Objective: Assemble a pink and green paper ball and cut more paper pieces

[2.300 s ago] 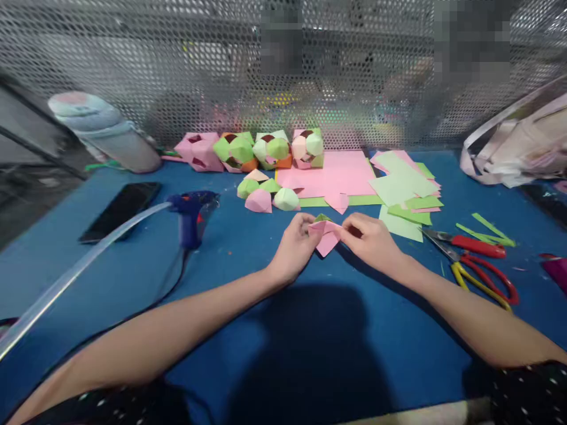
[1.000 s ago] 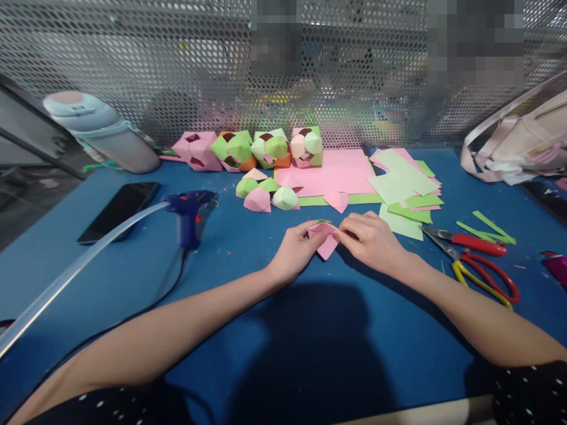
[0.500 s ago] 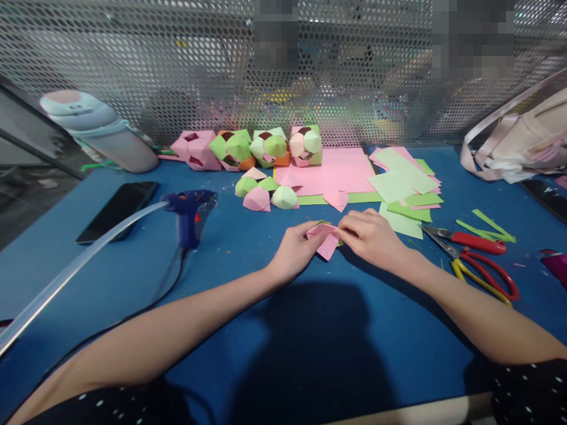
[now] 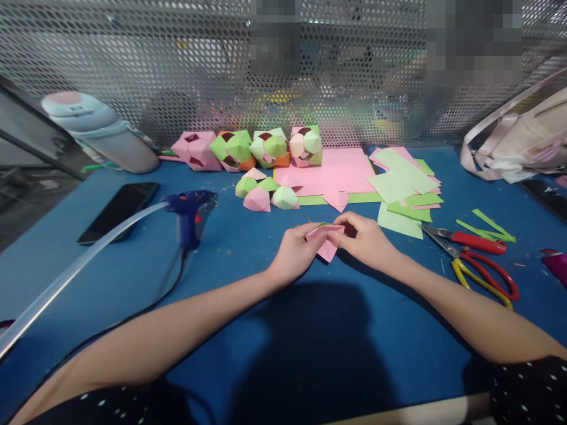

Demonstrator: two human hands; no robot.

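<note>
Between my two hands is a small folded pink paper piece (image 4: 328, 250), with a bit of green paper showing at its top edge. My left hand (image 4: 295, 251) pinches its left side, thumb lying across the pink face. On the right side, my right hand (image 4: 365, 239) grips the piece with its thumb on the front and curled fingers behind. Just beyond lies a pink paper shape with a pointed tip (image 4: 337, 199). Several small folded paper caps (image 4: 257, 199) in pink and green sit to the left of it.
A blue glue gun (image 4: 186, 221) with a long glue stick stands left, beside a phone (image 4: 119, 211). Paper balls (image 4: 233, 149) line the perforated metal panel (image 4: 212, 71). Stacked paper sheets (image 4: 401, 177), pliers (image 4: 478, 242) and scissors (image 4: 487, 277) lie right. A bottle (image 4: 106, 136) leans back left.
My right thumb has moved left onto the front of the pink paper, and the right fingers have opened out around its back. My left hand stays nearly still.
</note>
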